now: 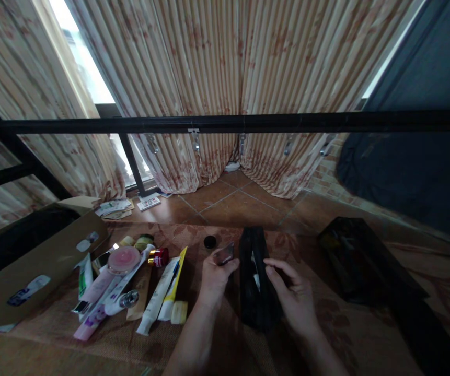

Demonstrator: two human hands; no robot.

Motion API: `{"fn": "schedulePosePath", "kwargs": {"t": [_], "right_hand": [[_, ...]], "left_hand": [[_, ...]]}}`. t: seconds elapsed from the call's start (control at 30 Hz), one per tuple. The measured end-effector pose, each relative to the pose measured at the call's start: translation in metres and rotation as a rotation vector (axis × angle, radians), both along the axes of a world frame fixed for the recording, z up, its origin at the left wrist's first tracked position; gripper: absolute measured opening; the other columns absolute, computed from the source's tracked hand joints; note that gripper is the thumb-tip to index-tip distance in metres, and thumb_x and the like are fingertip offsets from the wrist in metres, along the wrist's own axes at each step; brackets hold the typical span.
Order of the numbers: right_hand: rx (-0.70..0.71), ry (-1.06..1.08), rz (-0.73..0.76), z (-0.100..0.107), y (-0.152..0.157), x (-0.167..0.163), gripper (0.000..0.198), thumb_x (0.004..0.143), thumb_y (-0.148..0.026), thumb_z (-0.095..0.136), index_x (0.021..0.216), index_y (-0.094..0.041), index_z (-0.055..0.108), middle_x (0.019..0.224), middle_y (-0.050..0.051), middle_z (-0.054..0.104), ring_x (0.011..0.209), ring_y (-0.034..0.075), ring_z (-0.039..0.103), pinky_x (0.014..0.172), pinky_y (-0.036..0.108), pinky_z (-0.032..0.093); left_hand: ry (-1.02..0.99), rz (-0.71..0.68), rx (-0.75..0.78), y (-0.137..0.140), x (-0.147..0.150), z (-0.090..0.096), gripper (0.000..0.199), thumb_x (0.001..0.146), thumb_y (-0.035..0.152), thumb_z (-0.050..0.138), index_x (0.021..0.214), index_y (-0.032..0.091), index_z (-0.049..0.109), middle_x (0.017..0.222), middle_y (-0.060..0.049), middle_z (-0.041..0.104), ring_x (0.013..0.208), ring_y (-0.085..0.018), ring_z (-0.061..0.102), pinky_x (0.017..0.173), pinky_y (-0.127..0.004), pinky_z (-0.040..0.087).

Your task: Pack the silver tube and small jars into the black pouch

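A black pouch (251, 308) lies lengthwise between my hands, its top slit parted and something whitish (256, 279) showing inside. My right hand (293, 292) pinches the pouch's right edge between thumb and fingers. To the left of the pouch, my left hand (216, 277) is closed on a small dark, flat item (225, 254) with faint lettering; its kind is unclear. A round black lid (209, 242) rests on the cloth just beyond my left hand. Further left lie a yellow tube (177, 277), a white tube (158, 297) and a red jar (158, 257).
A pile of cosmetics, with a round pink container (123, 260) on top, lies beside a cardboard box (48, 261) at left. Another black bag (354, 261) sits at right on the brown cloth (225, 355). A dark metal rail (225, 123) crosses in front of the curtains (205, 62).
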State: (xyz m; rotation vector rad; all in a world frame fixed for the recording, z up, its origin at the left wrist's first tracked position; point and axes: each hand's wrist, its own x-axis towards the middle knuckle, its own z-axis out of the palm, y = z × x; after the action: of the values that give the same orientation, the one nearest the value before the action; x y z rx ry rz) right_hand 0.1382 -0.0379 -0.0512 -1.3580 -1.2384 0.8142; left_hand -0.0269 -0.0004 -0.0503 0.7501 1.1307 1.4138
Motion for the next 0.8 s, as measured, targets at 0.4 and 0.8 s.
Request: {"fn": "schedulePosePath", "kwargs": {"t": [0.4,0.8], "right_hand": [[0.021,-0.03,-0.016,0.001,-0.001,0.001,0.03,0.085,-0.048,0.065,0.096,-0.023,0.077,0.085,0.004,0.075,0.077,0.021,0.069,0.068,0.029,0.054],[0.057,-0.007,-0.026,0.0,-0.001,-0.001,0.026,0.086,-0.044,0.065,0.095,-0.023,0.076,0.087,0.004,0.075,0.079,0.02,0.069,0.071,0.03,0.054]], "left_hand": [[0.085,-0.043,0.221,-0.013,-0.026,0.026,0.032,0.071,0.035,0.08,0.098,0.018,0.076,0.097,-0.009,0.076,0.099,-0.023,0.067,0.091,-0.031,0.048],[-0.145,0.396,0.502,-0.015,-0.052,0.056,0.012,0.071,0.026,0.08,0.078,0.02,0.074,0.071,0.002,0.065,0.067,-0.009,0.059,0.072,-0.022,0.05]]}}
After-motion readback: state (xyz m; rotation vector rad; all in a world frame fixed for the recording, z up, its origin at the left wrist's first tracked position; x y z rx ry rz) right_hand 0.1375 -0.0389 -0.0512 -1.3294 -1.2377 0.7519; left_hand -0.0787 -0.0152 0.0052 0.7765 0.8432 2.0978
